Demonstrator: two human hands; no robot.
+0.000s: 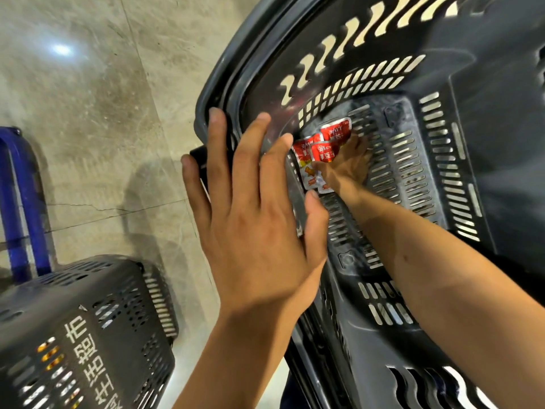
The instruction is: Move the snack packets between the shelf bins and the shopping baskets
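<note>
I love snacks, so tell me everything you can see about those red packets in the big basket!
The red packets are small, flat, shiny pouches, red with white writing at one end and silvery-white at the other. Three or four overlap in a little pile on the slotted floor of the dark basket, close to one wall. The right hand reaches in and touches them; whether it grips them is unclear.

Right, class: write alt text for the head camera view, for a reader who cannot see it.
A person's right hand reaches down into a dark slotted shopping basket onto a few red snack packets on its floor, while the left hand is spread open by the rim. A second dark basket stands on the stone floor.
</note>
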